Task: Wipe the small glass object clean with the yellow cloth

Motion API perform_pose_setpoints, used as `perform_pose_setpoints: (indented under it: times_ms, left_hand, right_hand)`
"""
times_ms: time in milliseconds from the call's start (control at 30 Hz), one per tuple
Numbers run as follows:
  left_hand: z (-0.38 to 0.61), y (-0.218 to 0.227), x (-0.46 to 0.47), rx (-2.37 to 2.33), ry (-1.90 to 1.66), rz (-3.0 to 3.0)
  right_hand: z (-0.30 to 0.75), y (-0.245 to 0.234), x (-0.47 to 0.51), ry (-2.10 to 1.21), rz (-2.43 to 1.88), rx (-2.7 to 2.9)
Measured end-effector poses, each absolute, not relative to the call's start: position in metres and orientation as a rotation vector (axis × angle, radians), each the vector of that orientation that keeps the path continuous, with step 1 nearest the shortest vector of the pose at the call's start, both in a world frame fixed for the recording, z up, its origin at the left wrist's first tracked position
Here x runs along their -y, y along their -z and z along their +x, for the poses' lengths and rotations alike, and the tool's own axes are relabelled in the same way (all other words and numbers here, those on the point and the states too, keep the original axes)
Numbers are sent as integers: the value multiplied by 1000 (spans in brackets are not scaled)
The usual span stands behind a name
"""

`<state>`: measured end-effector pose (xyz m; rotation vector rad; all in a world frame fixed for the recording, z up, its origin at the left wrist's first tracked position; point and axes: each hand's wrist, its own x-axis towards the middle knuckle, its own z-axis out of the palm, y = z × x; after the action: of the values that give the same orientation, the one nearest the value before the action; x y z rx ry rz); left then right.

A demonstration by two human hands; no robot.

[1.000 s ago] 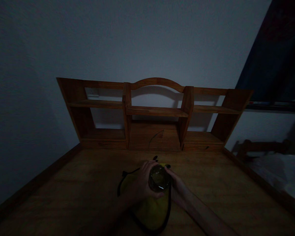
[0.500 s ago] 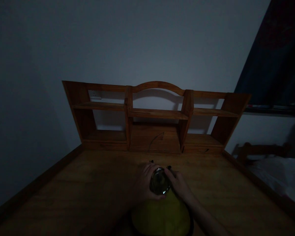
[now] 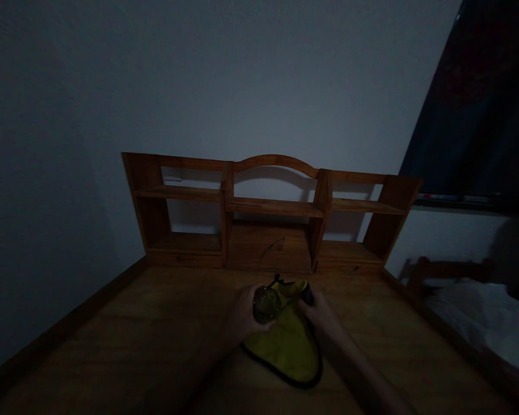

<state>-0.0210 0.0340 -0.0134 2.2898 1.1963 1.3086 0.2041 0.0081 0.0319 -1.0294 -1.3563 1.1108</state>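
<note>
My left hand (image 3: 244, 314) is closed around a round, clear object (image 3: 267, 305) that looks like glass, seen from its end. Dim light hides what exactly it is. Beside and under it is a yellow cloth pouch (image 3: 288, 349) with dark edging and a dark cord-like bit at its far end. With my right hand (image 3: 318, 308) I grip the pouch's dark upper right edge, fingers closed on it. The round object sits against the pouch's upper left part; I cannot tell whether any of it is inside.
A wooden desk (image 3: 155, 323) spreads beneath my hands. Along its back stands a wooden shelf unit (image 3: 274, 207) against the pale wall. Raised side rails (image 3: 108, 300) edge the desk. To the right lie white bedding (image 3: 484, 311) and a dark curtain (image 3: 467, 115).
My right hand has come off the round object and now holds the pouch's edge. My left hand has shifted slightly left with the object. The pouch has moved up, showing more of itself.
</note>
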Motion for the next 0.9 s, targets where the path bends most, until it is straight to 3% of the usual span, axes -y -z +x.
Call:
perform_pose_setpoints:
  times_ms: [200,467,633,900]
  left_hand:
    - [-25,17,-50,-1299,-1384,2031]
    - [-19,21,-62,-1236,-1281,1971]
    - [8,15,-66,-1224,-1222,1981]
    - [76,7,-83,-1131,-1176,2058]
  right_hand:
    - [282,-35,14,-747,-1293,1257]
    - [372,-24,83,-689,-1508,1077]
    - [400,-14,78,-720,-1651,1291]
    - [431,19,53,-48,-1638,1254]
